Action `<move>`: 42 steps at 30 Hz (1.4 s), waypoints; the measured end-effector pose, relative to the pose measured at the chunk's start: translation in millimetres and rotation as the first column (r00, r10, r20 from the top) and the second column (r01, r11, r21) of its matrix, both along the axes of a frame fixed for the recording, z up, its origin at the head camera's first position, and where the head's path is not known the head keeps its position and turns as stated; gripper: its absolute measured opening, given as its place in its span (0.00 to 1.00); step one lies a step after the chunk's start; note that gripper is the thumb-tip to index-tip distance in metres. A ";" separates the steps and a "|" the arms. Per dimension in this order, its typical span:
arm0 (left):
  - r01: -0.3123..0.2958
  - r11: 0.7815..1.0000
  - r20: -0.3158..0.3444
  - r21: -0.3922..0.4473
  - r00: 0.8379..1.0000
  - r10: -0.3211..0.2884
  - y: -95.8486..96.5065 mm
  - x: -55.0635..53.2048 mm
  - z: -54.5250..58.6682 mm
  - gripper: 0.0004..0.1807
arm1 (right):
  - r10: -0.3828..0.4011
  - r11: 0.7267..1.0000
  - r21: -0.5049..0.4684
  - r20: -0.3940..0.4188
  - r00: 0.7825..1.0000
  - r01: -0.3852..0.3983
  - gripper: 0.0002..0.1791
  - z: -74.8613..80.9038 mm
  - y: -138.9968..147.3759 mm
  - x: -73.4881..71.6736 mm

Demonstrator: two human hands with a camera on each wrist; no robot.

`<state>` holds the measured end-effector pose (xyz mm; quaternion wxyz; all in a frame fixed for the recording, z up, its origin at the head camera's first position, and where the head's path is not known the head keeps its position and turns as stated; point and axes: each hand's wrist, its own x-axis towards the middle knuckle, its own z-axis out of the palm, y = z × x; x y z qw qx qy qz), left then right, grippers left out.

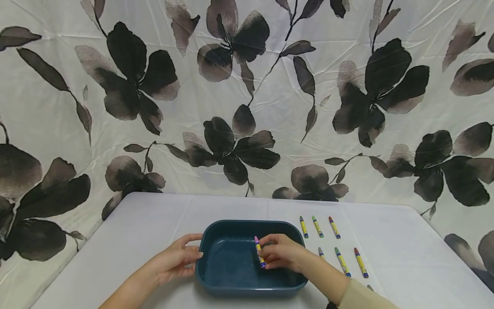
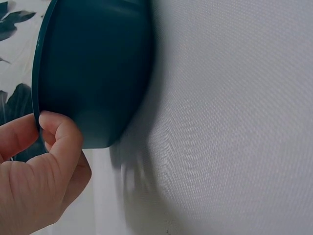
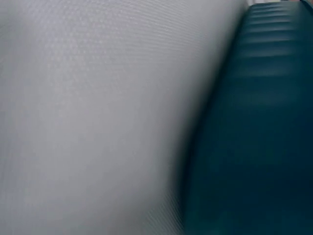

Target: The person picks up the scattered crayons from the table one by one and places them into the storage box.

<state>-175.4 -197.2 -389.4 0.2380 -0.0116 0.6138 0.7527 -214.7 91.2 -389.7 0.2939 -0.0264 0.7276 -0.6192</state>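
Note:
A dark teal rectangular tray (image 1: 216, 281) sits on the white table, seen from above in the head view. My right hand (image 1: 279, 253) reaches over the tray's right side and pinches a pink crayon with a yellow wrapper (image 1: 259, 251) above the tray floor. My left hand (image 1: 181, 259) rests against the tray's left rim, fingers curled on its edge. In the left wrist view the tray's outer wall (image 2: 93, 73) fills the top left with my left hand's fingers (image 2: 58, 132) on its rim. The right wrist view shows only the tray wall (image 3: 259, 127) and cloth, blurred.
Several crayons lie in two rows right of the tray: a blue one (image 1: 304, 227), a green one (image 1: 317, 226), a red one (image 1: 334, 227), and others nearer (image 1: 361, 262). A flower-print cloth (image 1: 247, 94) hangs behind the table (image 1: 405, 253).

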 end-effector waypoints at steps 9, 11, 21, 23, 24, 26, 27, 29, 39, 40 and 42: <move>-0.001 1.000 0.008 0.012 1.000 0.001 0.3 -0.2 0.4 0.37 | 0.009 0.999 0.031 0.031 0.999 -0.010 0.14 -7.2 -5.8 -1.0; 0.001 1.000 0.006 0.017 1.000 -0.001 0.0 0.3 0.1 0.36 | 0.002 0.999 0.044 0.024 1.000 -0.004 0.14 -8.8 -6.9 -1.1; -0.001 1.000 0.012 0.002 1.000 0.001 -0.3 1.2 -1.2 0.36 | -0.013 0.998 0.055 0.022 1.000 0.011 0.12 -11.9 -7.8 -1.1; 0.002 1.000 0.008 -0.001 1.000 -0.002 -0.2 1.4 -1.1 0.36 | -0.010 0.999 0.049 0.025 1.000 0.009 0.12 -12.1 -7.7 -1.2; 0.003 1.000 0.006 -0.003 1.000 -0.003 -0.2 1.4 -1.1 0.36 | -0.009 0.999 0.046 0.026 1.000 0.008 0.13 -11.9 -7.7 -1.2; 0.003 1.000 0.003 -0.005 1.000 -0.003 0.0 1.2 -1.1 0.36 | -0.007 0.999 0.041 0.028 1.000 0.006 0.13 -10.9 -7.8 -1.0; 0.003 1.000 0.001 -0.006 1.000 -0.003 0.0 1.1 -1.1 0.36 | -0.006 0.999 0.037 0.028 1.000 0.005 0.13 -10.5 -7.9 -1.0; 0.001 1.000 -0.001 -0.006 1.000 -0.001 -0.3 1.2 -1.5 0.36 | -0.002 0.999 0.034 0.025 1.000 0.001 0.14 -9.7 -8.0 -0.8; -0.015 1.000 0.003 -0.009 1.000 0.015 0.3 1.4 -2.6 0.36 | 0.027 1.000 -0.012 -0.003 1.000 -0.027 0.16 -8.2 -4.5 -2.7; -0.018 1.000 0.004 -0.012 1.000 0.018 0.6 1.4 -2.5 0.36 | 0.028 0.999 -0.019 -0.007 1.000 -0.028 0.16 -6.6 -3.4 -3.3; -0.021 1.000 0.007 -0.014 1.000 0.021 1.0 1.2 -2.2 0.36 | 0.029 0.999 -0.035 -0.018 0.999 -0.030 0.17 -2.6 -0.5 -4.6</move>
